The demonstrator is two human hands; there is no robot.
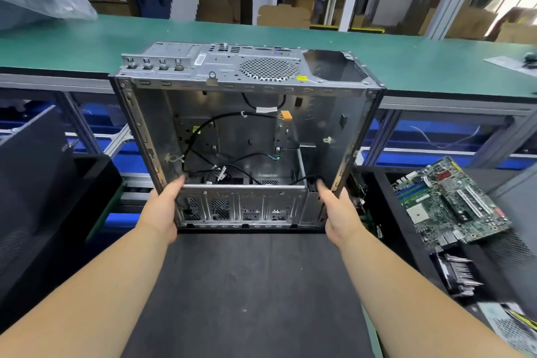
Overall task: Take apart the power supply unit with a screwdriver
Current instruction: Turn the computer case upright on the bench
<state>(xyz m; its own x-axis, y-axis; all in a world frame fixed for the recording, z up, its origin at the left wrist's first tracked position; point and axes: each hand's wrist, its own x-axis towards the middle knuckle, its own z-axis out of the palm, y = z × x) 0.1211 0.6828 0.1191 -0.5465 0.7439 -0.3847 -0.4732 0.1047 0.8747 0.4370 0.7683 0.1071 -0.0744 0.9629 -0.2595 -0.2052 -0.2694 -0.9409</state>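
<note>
A stripped computer case [247,136] is held tilted above the black mat [247,285]; its power supply bay is seen empty, so removal is judged done, while the unit itself cannot be identified. The case's near corners are gripped by the left hand [162,209] and right hand [337,212], arms extended. A motherboard [447,203] lies aside.
</note>
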